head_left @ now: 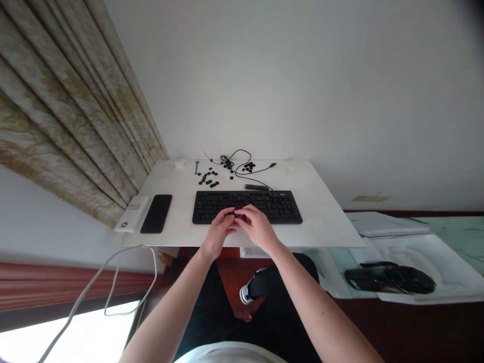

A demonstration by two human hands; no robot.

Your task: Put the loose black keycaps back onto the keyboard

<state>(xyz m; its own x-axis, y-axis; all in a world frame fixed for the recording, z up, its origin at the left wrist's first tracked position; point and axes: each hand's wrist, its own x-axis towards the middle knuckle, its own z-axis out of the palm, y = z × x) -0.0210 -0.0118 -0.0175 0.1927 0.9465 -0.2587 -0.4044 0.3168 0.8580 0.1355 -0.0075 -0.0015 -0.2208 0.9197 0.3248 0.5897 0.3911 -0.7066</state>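
Note:
A black keyboard (286, 205) lies flat across the middle of the white table. Both hands meet above its front edge, fingertips close together. My left hand (220, 229) is closed in a pinch, with a small black keycap (237, 215) at the fingertips. From the other side, my right hand (257, 226) pinches at the same small piece; fingers partly cover it. Behind the keyboard several loose black keycaps (206, 176) are scattered, with another cluster of keycaps (249, 165) near the cable (242, 151). A long black bar (256, 187), perhaps a space bar, lies just behind the keyboard.
A black phone (156, 214) and a white box (132, 214) are on the left of the table (325, 222). A small blue tool (196, 167) lies at the back left. Curtains (75, 91) hang on the left. White packaging (427, 257) with a glossy black object (389, 278) is at right.

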